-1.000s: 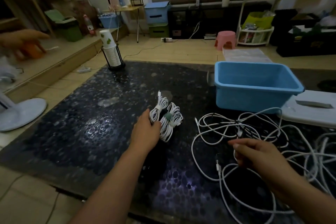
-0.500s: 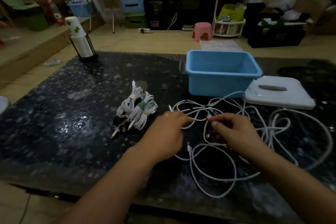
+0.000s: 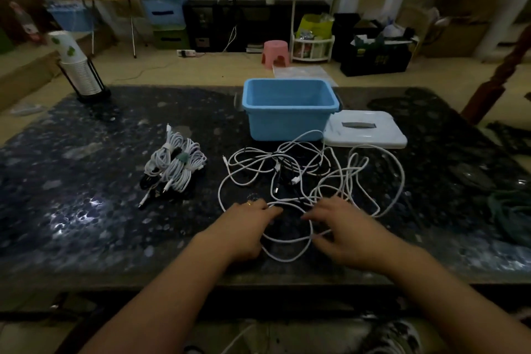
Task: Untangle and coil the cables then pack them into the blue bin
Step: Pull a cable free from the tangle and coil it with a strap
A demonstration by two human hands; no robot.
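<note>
A tangle of white cables (image 3: 310, 169), with a black one among them, is spread on the dark speckled table (image 3: 86, 210) in front of the blue bin (image 3: 290, 123). The bin stands upright and looks empty. To the left lies a bundle of coiled, tied cables (image 3: 175, 167). My left hand (image 3: 247, 227) is palm-down on the near loop of the tangle, fingertips at a white strand. My right hand (image 3: 342, 234) is palm-down beside it with fingers spread over the same loop; it is blurred. Whether my left hand pinches the strand is unclear.
A white lid (image 3: 365, 132) lies right of the bin. A stack of paper cups in a black holder (image 3: 80, 72) stands at the table's far left corner. A dark green cable coil (image 3: 514, 215) sits at the right edge. Floor clutter lies beyond the table.
Both hands have moved back toward the near edge of the tangle. Earlier my left hand left the coiled bundle and came across to the loose cables. The view has shifted right.
</note>
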